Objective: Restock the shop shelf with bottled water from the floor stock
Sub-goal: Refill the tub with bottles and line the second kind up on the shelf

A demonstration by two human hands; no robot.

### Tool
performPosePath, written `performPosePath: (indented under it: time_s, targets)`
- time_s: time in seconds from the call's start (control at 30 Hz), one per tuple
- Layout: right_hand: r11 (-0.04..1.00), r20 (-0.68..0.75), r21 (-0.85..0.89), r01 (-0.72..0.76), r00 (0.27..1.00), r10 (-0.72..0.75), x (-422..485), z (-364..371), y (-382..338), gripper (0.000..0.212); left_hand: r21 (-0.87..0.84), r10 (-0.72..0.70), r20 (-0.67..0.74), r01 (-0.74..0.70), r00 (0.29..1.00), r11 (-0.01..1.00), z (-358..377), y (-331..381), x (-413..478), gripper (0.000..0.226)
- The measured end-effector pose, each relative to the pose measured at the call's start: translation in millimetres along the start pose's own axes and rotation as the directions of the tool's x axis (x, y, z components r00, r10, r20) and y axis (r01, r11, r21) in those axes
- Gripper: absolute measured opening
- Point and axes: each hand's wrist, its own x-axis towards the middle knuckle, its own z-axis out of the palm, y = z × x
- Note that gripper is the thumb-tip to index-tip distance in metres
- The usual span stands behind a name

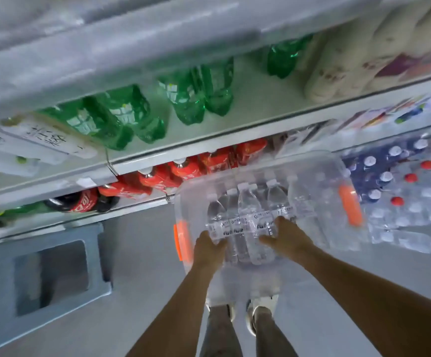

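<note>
Fig.: You are gripping a bunch of water bottles [245,217] w/ both hands, left hand [210,244] at its left side, right hand [284,234] at its right. The bunch is hanging over or in the clear bin [312,163] (can't tell which) on the floor [142,253], near the shelf [131,208] w/ red soda bottles [157,176].

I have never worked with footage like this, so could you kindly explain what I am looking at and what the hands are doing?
There is no machine here: a person wears a camera on the head, so the single view looks down along both arms. The left hand and the right hand grip a cluster of water bottles between them, at a clear tub with orange latches; whether the bottles stand in it or are lifted, I cannot tell. Ahead, shelves hold green bottles and red-labelled cola bottles. More packed water lies to the right.
</note>
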Motion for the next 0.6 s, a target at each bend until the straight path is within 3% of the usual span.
performPosePath:
  time_s: [0.2,0.27,0.33,0.47,0.6]
  targets:
    - [0.991,-0.083,0.120,-0.050,0.995,0.061,53.1,47.3,-14.0,0.096,0.013,-0.153,-0.015,0.153,0.988,0.988,45.7,-10.8,69.5,0.073]
    - [0.988,-0.107,0.137,-0.070,0.991,0.085,62.8,55.7,-13.7,0.096,-0.027,-0.154,-0.052,0.153,0.987,0.988,55.1,-15.9,79.7,0.069]
    - [0.986,-0.092,0.152,-0.074,0.992,0.089,67.6,55.8,-13.4,0.086,-0.037,-0.133,-0.090,0.130,0.987,0.991,61.3,-20.1,85.7,0.069]
    - [0.973,-0.068,0.223,-0.059,0.995,0.075,62.2,45.9,-10.3,0.046,0.006,-0.111,-0.118,0.112,0.987,0.994,60.9,-15.9,75.3,0.061]
    - [0.945,-0.050,0.325,-0.036,0.997,0.056,25.0,25.9,-9.1,0.031,-0.105,-0.119,-0.103,0.108,0.988,0.989,45.5,-5.0,44.2,0.058]
